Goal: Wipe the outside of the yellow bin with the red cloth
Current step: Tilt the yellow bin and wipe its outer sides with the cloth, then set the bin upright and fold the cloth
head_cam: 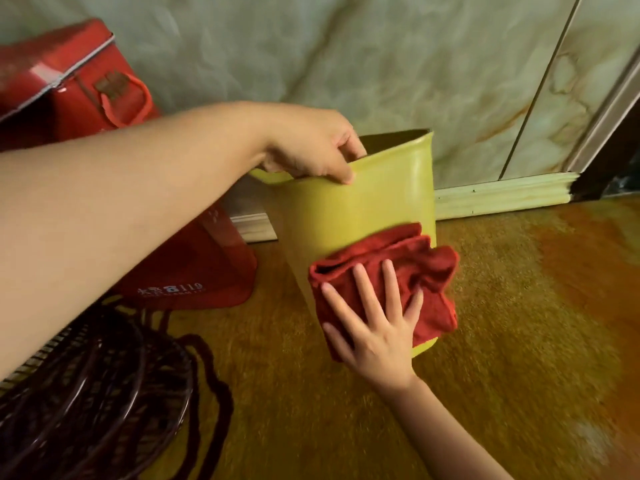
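Observation:
A yellow bin (367,206) stands tilted on the floor near the wall, its open top facing up and away. My left hand (311,150) grips its near rim, fingers curled inside the opening. The red cloth (415,265) lies crumpled against the lower outer side of the bin. My right hand (374,320) presses flat on the cloth with fingers spread, holding it to the bin's wall. The bin's base is partly hidden by the cloth and hand.
A red box (69,84) with a red bag (214,268) below it stands at the left. A dark wire basket (90,393) sits at the bottom left. A marbled wall (346,57) and pale skirting board (502,199) run behind; brown floor (519,341) lies to the right.

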